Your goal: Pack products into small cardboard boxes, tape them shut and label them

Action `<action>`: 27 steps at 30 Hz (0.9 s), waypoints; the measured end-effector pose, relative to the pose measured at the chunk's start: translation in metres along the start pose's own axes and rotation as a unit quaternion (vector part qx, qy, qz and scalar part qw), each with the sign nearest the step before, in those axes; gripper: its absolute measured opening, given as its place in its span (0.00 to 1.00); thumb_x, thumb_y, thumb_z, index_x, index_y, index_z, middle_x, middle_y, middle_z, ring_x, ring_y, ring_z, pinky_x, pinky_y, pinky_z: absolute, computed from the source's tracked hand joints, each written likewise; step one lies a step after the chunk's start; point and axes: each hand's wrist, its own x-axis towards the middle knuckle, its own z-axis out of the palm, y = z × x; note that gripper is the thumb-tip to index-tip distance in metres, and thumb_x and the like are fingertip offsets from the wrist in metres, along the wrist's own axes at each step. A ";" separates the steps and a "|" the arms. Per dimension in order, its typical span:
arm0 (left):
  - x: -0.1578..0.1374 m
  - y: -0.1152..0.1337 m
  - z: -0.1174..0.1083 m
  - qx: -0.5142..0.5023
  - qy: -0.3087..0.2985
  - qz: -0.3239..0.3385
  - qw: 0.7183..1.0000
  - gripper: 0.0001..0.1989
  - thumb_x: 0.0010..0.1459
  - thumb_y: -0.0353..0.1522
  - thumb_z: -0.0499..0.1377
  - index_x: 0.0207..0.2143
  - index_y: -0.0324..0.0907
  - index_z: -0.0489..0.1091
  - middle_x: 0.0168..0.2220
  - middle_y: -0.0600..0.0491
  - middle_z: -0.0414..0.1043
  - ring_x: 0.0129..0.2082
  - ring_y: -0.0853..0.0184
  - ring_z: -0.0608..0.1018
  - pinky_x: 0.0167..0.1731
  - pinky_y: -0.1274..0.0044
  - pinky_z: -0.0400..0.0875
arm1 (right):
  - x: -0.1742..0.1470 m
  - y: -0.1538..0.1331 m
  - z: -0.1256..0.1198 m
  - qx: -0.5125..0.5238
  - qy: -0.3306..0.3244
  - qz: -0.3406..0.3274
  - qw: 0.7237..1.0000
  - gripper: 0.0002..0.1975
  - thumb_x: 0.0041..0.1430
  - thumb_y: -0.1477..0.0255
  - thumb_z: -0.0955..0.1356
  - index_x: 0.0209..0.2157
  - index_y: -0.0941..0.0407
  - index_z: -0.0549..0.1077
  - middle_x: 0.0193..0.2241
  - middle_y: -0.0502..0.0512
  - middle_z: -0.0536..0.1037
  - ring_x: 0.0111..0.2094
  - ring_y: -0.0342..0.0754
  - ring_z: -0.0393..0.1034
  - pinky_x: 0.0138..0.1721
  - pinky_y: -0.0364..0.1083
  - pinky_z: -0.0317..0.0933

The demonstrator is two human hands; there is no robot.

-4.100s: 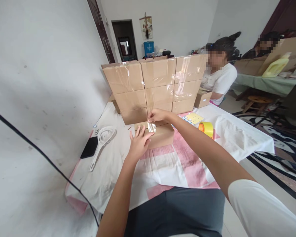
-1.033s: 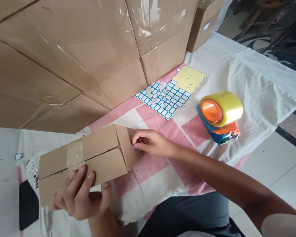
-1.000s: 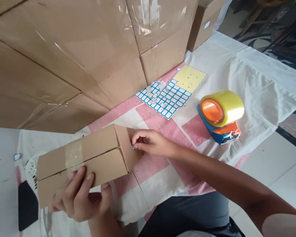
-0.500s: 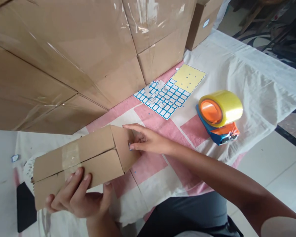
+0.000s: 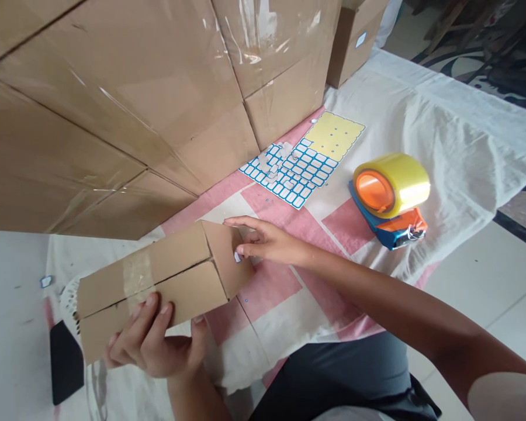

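Small cardboard box (image 5: 158, 280) — gripped underneath by left hand (image 5: 155, 345) — now has right hand's (image 5: 267, 242) fingers spread flatter against its end.

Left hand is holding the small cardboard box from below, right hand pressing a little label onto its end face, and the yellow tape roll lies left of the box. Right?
Not quite: the head view shows the yellow tape roll to the right of the small cardboard box, on its blue dispenser. The rest holds: the left hand holds the box from below, and the right hand presses a little label onto its end face.
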 end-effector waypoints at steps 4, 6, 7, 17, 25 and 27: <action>0.000 0.000 0.000 -0.008 -0.010 -0.007 1.000 0.23 0.52 0.42 0.63 0.50 0.48 0.70 0.51 0.45 0.76 0.45 0.52 0.74 0.52 0.53 0.60 | 0.002 0.003 0.003 -0.025 0.024 -0.024 0.999 0.28 0.60 0.67 0.74 0.60 0.50 0.67 0.58 0.57 0.68 0.33 0.40 0.69 0.33 0.43 0.66; -0.001 0.000 0.002 -0.025 -0.001 -0.011 1.000 0.24 0.50 0.43 0.64 0.50 0.47 0.71 0.50 0.45 0.75 0.47 0.52 0.72 0.55 0.52 0.58 | 0.002 0.004 0.005 -0.042 0.023 -0.038 0.998 0.27 0.60 0.68 0.74 0.59 0.49 0.68 0.60 0.57 0.66 0.35 0.41 0.68 0.34 0.43 0.66; -0.002 0.000 0.003 -0.032 0.005 -0.011 0.999 0.25 0.49 0.44 0.64 0.50 0.47 0.71 0.50 0.45 0.75 0.48 0.51 0.71 0.57 0.51 0.57 | 0.001 0.004 0.006 -0.049 0.022 -0.044 0.998 0.27 0.59 0.68 0.74 0.59 0.49 0.68 0.60 0.57 0.66 0.37 0.42 0.69 0.35 0.43 0.66; -0.007 -0.005 0.010 -0.027 0.033 -0.012 0.999 0.25 0.50 0.46 0.61 0.50 0.50 0.70 0.45 0.43 0.74 0.47 0.50 0.69 0.57 0.49 0.55 | -0.002 0.009 0.003 -0.026 0.000 -0.059 0.998 0.26 0.63 0.70 0.72 0.61 0.50 0.67 0.60 0.57 0.66 0.44 0.45 0.70 0.41 0.45 0.67; -0.001 -0.003 0.009 -0.081 0.034 0.011 0.996 0.28 0.49 0.41 0.64 0.54 0.48 0.71 0.46 0.42 0.73 0.50 0.48 0.67 0.58 0.49 0.52 | -0.006 0.006 0.005 -0.059 0.008 -0.055 0.997 0.29 0.62 0.73 0.71 0.63 0.48 0.64 0.61 0.57 0.64 0.41 0.44 0.70 0.39 0.45 0.66; 0.001 0.000 0.008 -0.086 0.033 0.010 0.996 0.27 0.50 0.40 0.64 0.54 0.48 0.71 0.45 0.42 0.72 0.50 0.48 0.67 0.58 0.48 0.51 | -0.007 0.006 0.008 -0.080 0.011 -0.064 0.995 0.29 0.63 0.73 0.71 0.63 0.49 0.63 0.62 0.58 0.64 0.40 0.43 0.69 0.40 0.46 0.66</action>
